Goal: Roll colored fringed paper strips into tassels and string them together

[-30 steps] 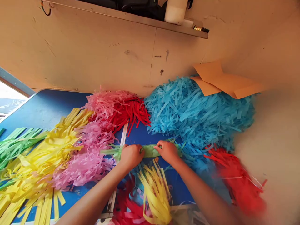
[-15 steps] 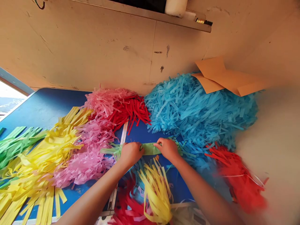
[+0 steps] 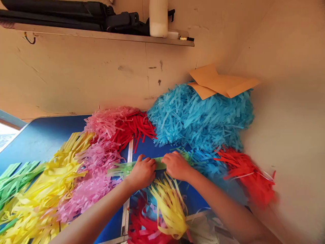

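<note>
Green paper, fringed at both ends, the strip (image 3: 160, 165) lies across the surface (image 3: 45, 128) between the pink fringe (image 3: 88, 193) and the blue pile (image 3: 203, 118). The right hand (image 3: 177, 166) pinches its plain middle with bent fingers; the left hand (image 3: 143, 172) curls its fingers over the strip nearby, whether gripping I cannot tell. Folding or smoothing that middle seems the step in hand; the next move probably calls for even, gentle pressure.
</note>
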Demonstrator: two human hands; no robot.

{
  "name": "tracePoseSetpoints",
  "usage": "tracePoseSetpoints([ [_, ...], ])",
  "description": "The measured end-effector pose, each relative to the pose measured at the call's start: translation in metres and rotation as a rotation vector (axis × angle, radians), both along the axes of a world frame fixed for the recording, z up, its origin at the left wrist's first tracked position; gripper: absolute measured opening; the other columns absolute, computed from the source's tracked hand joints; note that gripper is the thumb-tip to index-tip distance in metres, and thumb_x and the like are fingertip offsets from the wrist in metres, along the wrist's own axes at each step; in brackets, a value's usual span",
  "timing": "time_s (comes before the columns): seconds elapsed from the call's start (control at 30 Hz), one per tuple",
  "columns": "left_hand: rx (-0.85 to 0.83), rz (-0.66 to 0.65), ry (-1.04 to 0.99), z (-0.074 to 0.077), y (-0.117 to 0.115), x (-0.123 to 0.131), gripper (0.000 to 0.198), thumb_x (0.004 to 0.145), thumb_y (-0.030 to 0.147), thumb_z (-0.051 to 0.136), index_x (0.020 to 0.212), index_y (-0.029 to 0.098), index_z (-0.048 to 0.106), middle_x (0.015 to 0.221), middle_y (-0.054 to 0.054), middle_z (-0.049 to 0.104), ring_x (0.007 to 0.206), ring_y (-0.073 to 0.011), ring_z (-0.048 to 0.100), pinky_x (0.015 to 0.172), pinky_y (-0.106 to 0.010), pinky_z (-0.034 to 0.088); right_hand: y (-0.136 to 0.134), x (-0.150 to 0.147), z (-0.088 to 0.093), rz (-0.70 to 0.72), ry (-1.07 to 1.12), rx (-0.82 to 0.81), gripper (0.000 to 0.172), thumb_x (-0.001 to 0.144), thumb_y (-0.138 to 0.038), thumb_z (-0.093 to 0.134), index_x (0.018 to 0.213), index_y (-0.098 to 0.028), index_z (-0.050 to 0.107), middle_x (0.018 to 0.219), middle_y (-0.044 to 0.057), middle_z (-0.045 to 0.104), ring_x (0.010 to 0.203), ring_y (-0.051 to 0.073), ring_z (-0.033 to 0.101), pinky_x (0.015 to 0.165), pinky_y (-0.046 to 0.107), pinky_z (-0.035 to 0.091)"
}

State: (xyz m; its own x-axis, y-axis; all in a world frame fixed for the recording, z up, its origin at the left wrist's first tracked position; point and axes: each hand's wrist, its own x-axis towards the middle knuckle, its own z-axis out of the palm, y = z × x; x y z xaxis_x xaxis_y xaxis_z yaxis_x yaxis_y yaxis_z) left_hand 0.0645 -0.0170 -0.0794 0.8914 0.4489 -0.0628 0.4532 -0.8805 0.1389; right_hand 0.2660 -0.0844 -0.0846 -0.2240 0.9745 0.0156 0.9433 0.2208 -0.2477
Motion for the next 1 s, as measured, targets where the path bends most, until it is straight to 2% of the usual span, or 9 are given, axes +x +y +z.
tracePoseSetpoints([
  [0.1,0.019,0.056,-0.018,-0.002,-0.002,0.001,0.024,0.082,0.02,0.057,0.104,0.02,0.067,0.101,-0.01,0.067,0.098,-0.0299,0.06,0.101,-0.055,0.031,-0.005,-0.004,-0.005,0.127,0.029,-0.034,0.025,0.077,-0.016,0.064,0.103,-0.019,0.063,0.104,0.007,0.065,0.1,0.024,0.056,0.087,0.034,0.036],
  [0.2,0.025,0.098,-0.047,-0.006,0.002,0.0,0.031,0.082,0.008,0.051,0.103,0.023,0.068,0.101,-0.008,0.069,0.098,-0.0276,0.062,0.107,-0.056,0.027,-0.004,0.001,-0.011,0.105,0.048,-0.037,0.028,0.079,-0.011,0.059,0.106,-0.016,0.063,0.106,0.009,0.065,0.101,0.025,0.057,0.088,0.036,0.037],
  [0.3,0.019,0.148,-0.08,-0.009,0.008,-0.006,0.033,0.082,0.006,0.048,0.1,0.023,0.07,0.1,-0.005,0.071,0.099,-0.025,0.063,0.113,-0.053,0.023,0.001,0.01,-0.018,0.054,0.088,-0.043,0.031,0.079,-0.006,0.055,0.106,-0.016,0.066,0.106,0.008,0.067,0.098,0.022,0.059,0.087,0.033,0.039],
  [0.43,0.018,0.208,-0.11,-0.009,0.01,-0.012,0.029,0.083,0.01,0.05,0.098,0.022,0.072,0.098,-0.004,0.073,0.099,-0.0243,0.064,0.114,-0.054,0.022,0.008,0.019,-0.025,-0.033,0.152,-0.046,0.031,0.081,-0.003,0.049,0.097,-0.018,0.071,0.1,0.005,0.069,0.092,0.019,0.062,0.084,0.03,0.041],
  [0.5,0.027,0.218,-0.121,-0.008,0.008,-0.011,0.022,0.084,0.019,0.056,0.101,0.021,0.071,0.099,-0.006,0.073,0.099,-0.0267,0.064,0.113,-0.056,0.022,0.009,0.02,-0.027,-0.061,0.183,-0.042,0.03,0.082,-0.003,0.049,0.096,-0.018,0.072,0.097,0.004,0.07,0.09,0.018,0.063,0.082,0.029,0.041],
  [0.6,0.045,0.21,-0.136,-0.006,0.005,-0.008,0.023,0.088,0.032,0.06,0.106,0.021,0.069,0.096,-0.008,0.072,0.098,-0.0292,0.063,0.111,-0.058,0.023,0.009,0.021,-0.028,-0.082,0.217,-0.035,0.028,0.082,-0.004,0.051,0.094,-0.018,0.072,0.094,0.003,0.07,0.086,0.017,0.064,0.079,0.028,0.042],
  [0.8,0.028,0.173,-0.152,-0.011,0.012,-0.015,0.022,0.096,0.027,0.052,0.09,0.024,0.073,0.091,-0.003,0.074,0.092,-0.0233,0.065,0.109,-0.05,0.028,0.007,0.023,-0.025,-0.035,0.245,-0.044,0.016,0.078,-0.015,0.071,0.094,-0.018,0.072,0.097,0.004,0.069,0.089,0.019,0.063,0.082,0.03,0.042],
  [0.9,0.005,0.187,-0.168,-0.015,0.016,-0.02,0.021,0.096,0.03,0.053,0.092,0.027,0.073,0.096,-0.002,0.075,0.096,-0.0221,0.065,0.109,-0.049,0.027,0.009,0.029,-0.025,-0.027,0.245,-0.077,0.006,0.085,-0.019,0.07,0.088,-0.021,0.075,0.095,0.003,0.07,0.088,0.017,0.064,0.08,0.028,0.041],
  [1.0,-0.007,0.248,-0.178,-0.02,0.02,-0.02,0.025,0.097,0.035,0.051,0.092,0.026,0.074,0.096,-0.003,0.075,0.098,-0.0227,0.064,0.104,-0.048,0.03,0.012,0.034,-0.025,-0.073,0.229,-0.101,0.012,0.092,-0.025,0.065,0.088,-0.024,0.077,0.094,0.001,0.071,0.088,0.016,0.064,0.079,0.028,0.039],
])
